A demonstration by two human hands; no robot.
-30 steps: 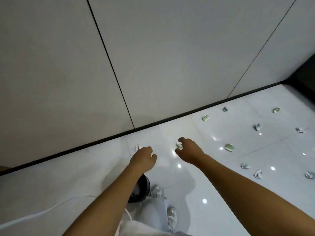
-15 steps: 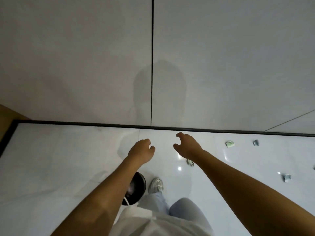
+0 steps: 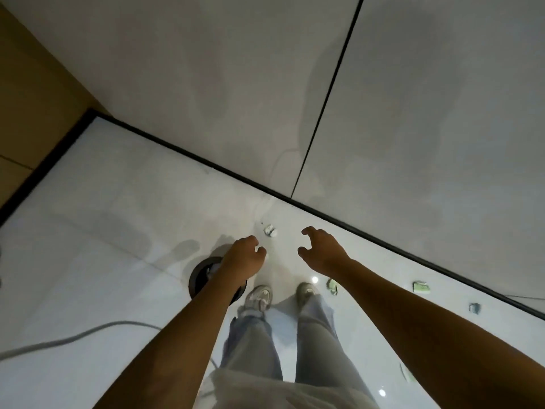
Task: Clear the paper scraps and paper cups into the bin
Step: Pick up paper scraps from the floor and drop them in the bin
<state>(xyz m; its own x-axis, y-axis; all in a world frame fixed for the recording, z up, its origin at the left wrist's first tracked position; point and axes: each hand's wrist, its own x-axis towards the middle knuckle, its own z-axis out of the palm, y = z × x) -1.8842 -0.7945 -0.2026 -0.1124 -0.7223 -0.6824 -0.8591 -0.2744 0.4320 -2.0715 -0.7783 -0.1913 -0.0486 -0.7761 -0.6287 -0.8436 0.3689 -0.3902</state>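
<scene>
A round black bin (image 3: 198, 277) stands on the white floor, partly hidden under my left forearm. My left hand (image 3: 243, 256) hovers above its right rim, fingers loosely curled, holding nothing I can see. My right hand (image 3: 321, 250) is held out beside it, fingers curved and empty. A crumpled white paper scrap (image 3: 269, 230) lies on the floor between and just beyond both hands. More scraps lie to the right: a greenish one (image 3: 333, 285) by my right foot, a green one (image 3: 421, 286) and a bluish one (image 3: 474, 307) near the wall.
A grey wall with a black skirting (image 3: 368, 236) runs diagonally close ahead. A brown wall (image 3: 32, 113) closes the left corner. A white cable (image 3: 73, 338) trails over the floor at lower left. My feet (image 3: 259, 296) stand next to the bin.
The view has swung left and tilted, so the left corner shows and most scraps on the right have left the picture. Both hands stay held out, still empty.
</scene>
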